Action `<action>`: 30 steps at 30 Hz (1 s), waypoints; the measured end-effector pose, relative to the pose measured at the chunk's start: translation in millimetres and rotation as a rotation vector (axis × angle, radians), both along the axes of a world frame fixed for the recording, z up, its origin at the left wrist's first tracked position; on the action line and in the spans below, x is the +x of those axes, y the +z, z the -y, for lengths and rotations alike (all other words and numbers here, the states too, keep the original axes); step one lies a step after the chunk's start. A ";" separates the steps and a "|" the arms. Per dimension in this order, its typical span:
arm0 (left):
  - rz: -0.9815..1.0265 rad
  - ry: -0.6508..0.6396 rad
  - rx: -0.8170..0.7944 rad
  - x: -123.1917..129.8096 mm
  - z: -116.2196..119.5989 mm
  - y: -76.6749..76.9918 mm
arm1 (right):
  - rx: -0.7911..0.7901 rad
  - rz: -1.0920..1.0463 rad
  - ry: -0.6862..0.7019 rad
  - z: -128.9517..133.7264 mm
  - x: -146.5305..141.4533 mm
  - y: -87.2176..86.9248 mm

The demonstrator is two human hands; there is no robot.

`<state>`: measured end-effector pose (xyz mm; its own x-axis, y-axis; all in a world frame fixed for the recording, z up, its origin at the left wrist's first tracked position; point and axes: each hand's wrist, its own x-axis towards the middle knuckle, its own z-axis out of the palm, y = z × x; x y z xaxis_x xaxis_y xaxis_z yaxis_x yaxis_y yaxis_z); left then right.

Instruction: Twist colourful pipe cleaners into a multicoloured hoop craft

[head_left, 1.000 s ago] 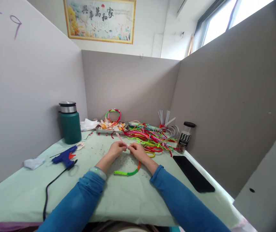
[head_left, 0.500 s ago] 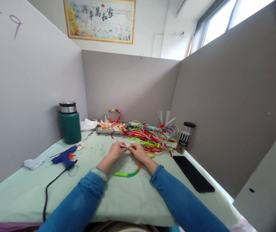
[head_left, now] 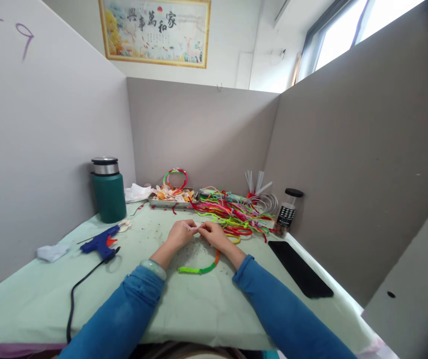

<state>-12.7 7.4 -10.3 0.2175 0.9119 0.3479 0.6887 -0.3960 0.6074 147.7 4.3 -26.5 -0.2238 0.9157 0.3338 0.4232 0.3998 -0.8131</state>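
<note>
My left hand is closed in a pinch on a pale pink pipe cleaner. Fingertip to fingertip with it, my right hand pinches the same pink strand; the exact hold is hidden by the fingers. Below the hands, a curved band wrapped in lime, green and orange fuzz lies on the table. Its orange end runs up under my right wrist, where the rest is hidden. Beyond my right hand spreads a heap of colourful pipe cleaners.
To the left lie a blue glue gun with a black cord and a green flask. At the back stands a metal tray of small pieces. A black-lidded jar and a black phone-like slab are at right.
The loose pink end that stuck up beyond my left hand has dropped and now lies across its fingers. Both hands stay in nearly the same place.
</note>
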 end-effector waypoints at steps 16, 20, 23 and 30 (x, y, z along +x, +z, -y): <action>0.108 -0.042 -0.041 0.6 -0.3 1.6 | 0.017 -0.014 0.012 -1.5 -0.5 0.0; 0.233 -0.043 -0.227 1.1 -0.1 -0.3 | 0.010 -0.010 -0.004 -1.0 -0.6 0.6; 0.365 -0.073 -0.358 1.7 -1.6 -2.3 | 0.007 -0.015 0.006 -1.0 -0.4 -0.1; 0.504 -0.043 -0.434 4.3 2.2 1.0 | 0.053 -0.006 0.076 1.4 0.2 0.6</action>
